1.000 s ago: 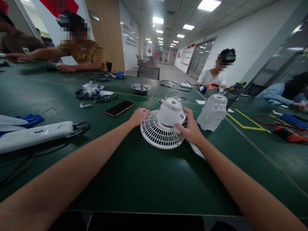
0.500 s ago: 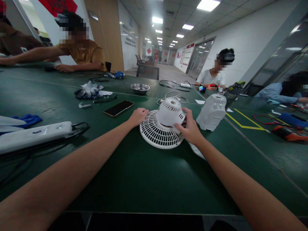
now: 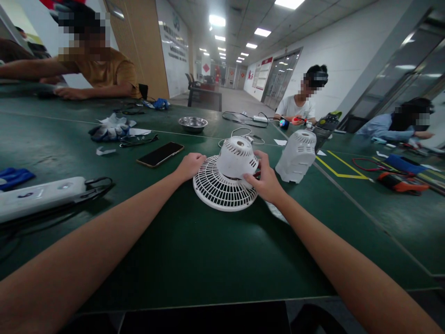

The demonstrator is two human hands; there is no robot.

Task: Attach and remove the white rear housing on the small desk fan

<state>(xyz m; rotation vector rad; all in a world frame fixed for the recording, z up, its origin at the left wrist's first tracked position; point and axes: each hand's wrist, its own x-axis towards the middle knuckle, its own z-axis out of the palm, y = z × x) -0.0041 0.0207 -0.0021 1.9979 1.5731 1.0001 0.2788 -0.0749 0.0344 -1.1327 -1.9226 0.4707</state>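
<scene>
A white round fan grille [image 3: 225, 197] lies on the green table, with a white slotted motor housing [image 3: 237, 157] standing on its middle. My left hand [image 3: 191, 165] is closed on the grille's left rim, its fingers partly hidden. Around the right side of the housing curls my right hand [image 3: 266, 180], thumb at the front and fingers behind. A bit of something dark and red shows between that thumb and the fingers. Just right of my right hand stands a white plastic casing [image 3: 297, 157], apart from the grille. Under my right wrist a pale flat piece [image 3: 278, 212] partly shows.
A phone [image 3: 160, 154], a metal bowl [image 3: 193, 124] and a crumpled glove [image 3: 110, 127] lie to the left and beyond. Nearer left is a white power strip [image 3: 45, 197] with black cables. An orange-and-black meter [image 3: 402, 183] lies at right. Co-workers sit around the table.
The whole view has shifted, so things appear a little further left. Both hands keep their places on the fan grille and the housing.
</scene>
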